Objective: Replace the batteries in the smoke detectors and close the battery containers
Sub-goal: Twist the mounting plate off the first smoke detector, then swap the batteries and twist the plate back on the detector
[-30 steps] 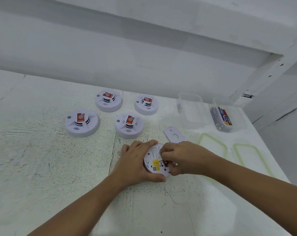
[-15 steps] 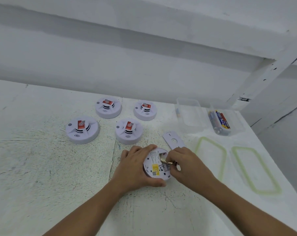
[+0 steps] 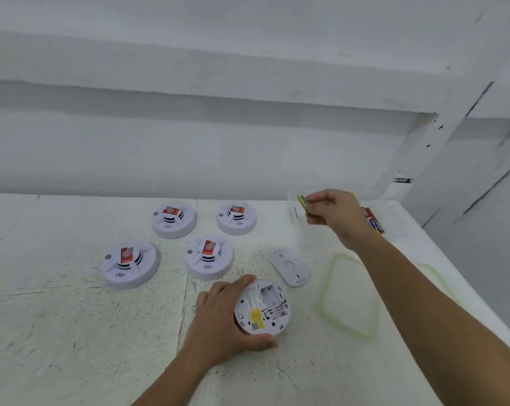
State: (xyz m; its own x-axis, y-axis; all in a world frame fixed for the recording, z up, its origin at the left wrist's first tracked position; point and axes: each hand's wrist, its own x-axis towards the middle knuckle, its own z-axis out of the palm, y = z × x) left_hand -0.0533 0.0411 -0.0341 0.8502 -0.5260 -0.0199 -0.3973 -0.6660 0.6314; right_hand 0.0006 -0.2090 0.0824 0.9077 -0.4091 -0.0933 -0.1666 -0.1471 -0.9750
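The flipped smoke detector [image 3: 262, 307] lies open with no battery inside, the left hand [image 3: 227, 315] curled round its rim, its cover [image 3: 289, 268] off just beside it, while beyond it the right hand [image 3: 333, 212] pinches a yellow battery [image 3: 302, 200], so I think new batteries, closing and four more detectors [image 3: 210, 256] are left.

Your right grip [image 3: 333, 212] covers most of the yellow battery [image 3: 302, 200]; your wrist [image 3: 362, 234] hides part of the spare batteries [image 3: 375, 221]. Detector labels [image 3: 127, 254] are unreadably small.
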